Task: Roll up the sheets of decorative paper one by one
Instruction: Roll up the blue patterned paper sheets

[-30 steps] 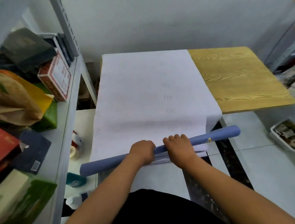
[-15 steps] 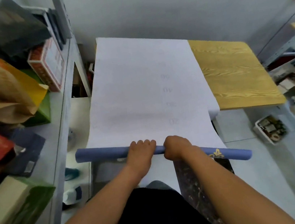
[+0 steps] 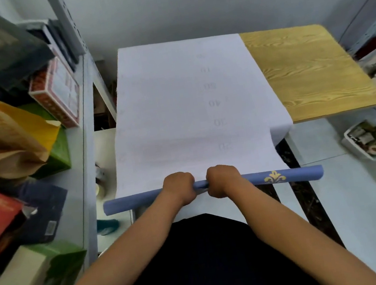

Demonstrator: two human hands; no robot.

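On the wooden table [image 3: 312,71], both hands' grip, left hand [image 3: 179,187] and right hand [image 3: 223,179], clasps the blue roll [image 3: 288,175], fingertips hidden.

On the white back of the paper sheet [image 3: 177,110] I am rolling, a column of faint grey numbers runs toward me, upside down from where I stand; 40, 30 and 20 can be made out. Printing on the shelf boxes [image 3: 59,92] is too blurred to read.
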